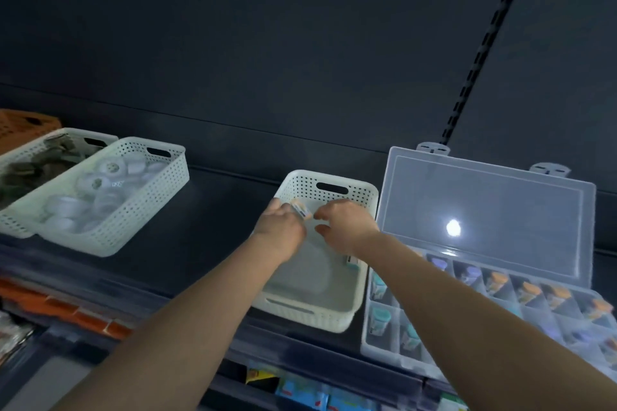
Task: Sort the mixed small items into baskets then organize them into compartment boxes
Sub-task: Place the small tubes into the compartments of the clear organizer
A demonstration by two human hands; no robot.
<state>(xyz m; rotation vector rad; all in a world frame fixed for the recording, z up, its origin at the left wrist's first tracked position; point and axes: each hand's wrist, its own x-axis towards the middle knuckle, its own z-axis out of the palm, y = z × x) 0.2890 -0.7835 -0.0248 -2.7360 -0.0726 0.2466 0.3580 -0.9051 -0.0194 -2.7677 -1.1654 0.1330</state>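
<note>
White perforated basket [362, 280] under both hands, beside the clear compartment box [467, 327]. Left hand [278, 227] pinching a small vial [300, 210]. Right hand [344, 223] half-curled, grip empty.

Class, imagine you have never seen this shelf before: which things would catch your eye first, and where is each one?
First, the two hands meeting over the nearly empty white basket at centre: the left hand pinches a small item, the right hand reaching beside it. Next, the clear compartment box on the right, its lid up and a light glaring off it, with small colour-capped containers in its cells.
</note>
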